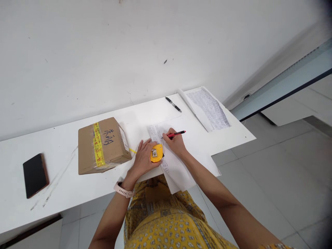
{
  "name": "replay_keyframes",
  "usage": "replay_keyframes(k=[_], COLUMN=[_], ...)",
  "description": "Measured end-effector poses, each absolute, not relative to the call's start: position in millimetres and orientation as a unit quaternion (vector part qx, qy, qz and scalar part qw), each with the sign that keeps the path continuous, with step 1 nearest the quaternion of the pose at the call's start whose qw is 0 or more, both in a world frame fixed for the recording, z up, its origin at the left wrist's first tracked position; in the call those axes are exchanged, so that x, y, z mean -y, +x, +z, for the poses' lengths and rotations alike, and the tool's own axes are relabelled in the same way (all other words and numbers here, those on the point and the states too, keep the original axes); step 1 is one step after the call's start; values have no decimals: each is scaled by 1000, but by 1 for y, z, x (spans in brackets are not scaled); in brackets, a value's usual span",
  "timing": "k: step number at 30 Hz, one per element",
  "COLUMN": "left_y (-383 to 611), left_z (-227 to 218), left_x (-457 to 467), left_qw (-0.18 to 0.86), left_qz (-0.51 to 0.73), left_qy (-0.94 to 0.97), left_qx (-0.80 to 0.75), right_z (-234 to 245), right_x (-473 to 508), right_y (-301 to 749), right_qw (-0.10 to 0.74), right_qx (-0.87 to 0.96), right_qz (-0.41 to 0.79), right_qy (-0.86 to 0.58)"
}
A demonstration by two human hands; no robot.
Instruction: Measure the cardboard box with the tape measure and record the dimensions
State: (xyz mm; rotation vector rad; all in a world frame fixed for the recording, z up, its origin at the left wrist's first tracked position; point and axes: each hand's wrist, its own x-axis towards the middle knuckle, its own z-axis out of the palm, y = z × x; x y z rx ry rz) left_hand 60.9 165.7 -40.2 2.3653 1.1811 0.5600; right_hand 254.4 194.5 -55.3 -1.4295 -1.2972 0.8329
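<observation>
My left hand (144,159) is closed around a yellow tape measure (156,154), resting at the left edge of a sheet of paper (181,169). A short bit of yellow tape (132,151) shows between that hand and the cardboard box (88,148). In my right hand (175,141) is a red and black pen (178,134), its tip down on the paper near small handwritten lines. The paper hangs a little over the table's front edge. The box carries yellow printed tape and dark handwriting on top.
A black phone (35,175) lies at the left on the white table (64,193). Toward the back is a black pen (173,104). Further right lies another paper (209,109) covered in writing. A white wall (103,62) stands behind the table.
</observation>
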Motion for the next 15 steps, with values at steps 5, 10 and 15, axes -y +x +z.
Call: replay_keyframes(k=[5,10,15], left_y=[61,60,60], left_z=[-41,-42,-42], left_x=[-166,-165,-166], left_qw=[217,218,217], left_qz=[202,206,206], left_qy=[855,853,854], left_qx=[-426,-426,-425], right_z=[-54,-52,-52], right_x=[-194,-194,-194], right_y=[254,254,254], right_qw=[500,498,505], right_qx=[532,525,525], right_qz=[335,340,338], right_qy=[-596,-601,-596])
